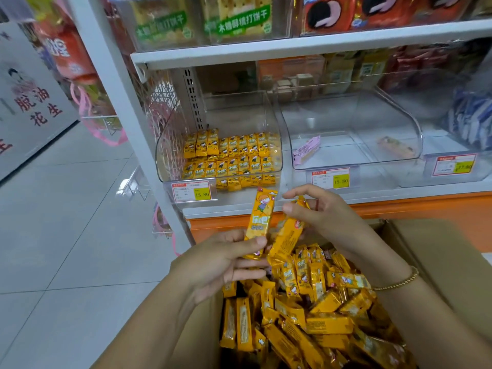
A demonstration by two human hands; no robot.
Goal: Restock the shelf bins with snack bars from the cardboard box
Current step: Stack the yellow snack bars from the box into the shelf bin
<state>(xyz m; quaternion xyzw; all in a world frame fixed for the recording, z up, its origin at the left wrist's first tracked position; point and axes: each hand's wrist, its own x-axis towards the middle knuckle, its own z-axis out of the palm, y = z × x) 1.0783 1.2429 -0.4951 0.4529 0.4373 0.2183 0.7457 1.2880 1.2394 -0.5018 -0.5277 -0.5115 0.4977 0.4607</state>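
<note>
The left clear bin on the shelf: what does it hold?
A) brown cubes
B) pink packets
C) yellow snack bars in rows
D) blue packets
C: the left bin holds yellow snack bars set in rows, yellow like the ones that lie loose in the cardboard box.

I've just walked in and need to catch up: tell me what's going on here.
A person is restocking. The left hand holds one yellow snack bar upright and the right hand pinches a second bar, both above the open cardboard box full of the same bars. The leftmost clear bin is partly filled with rows of them; the next bin is nearly bare, with a pink packet in it.
</note>
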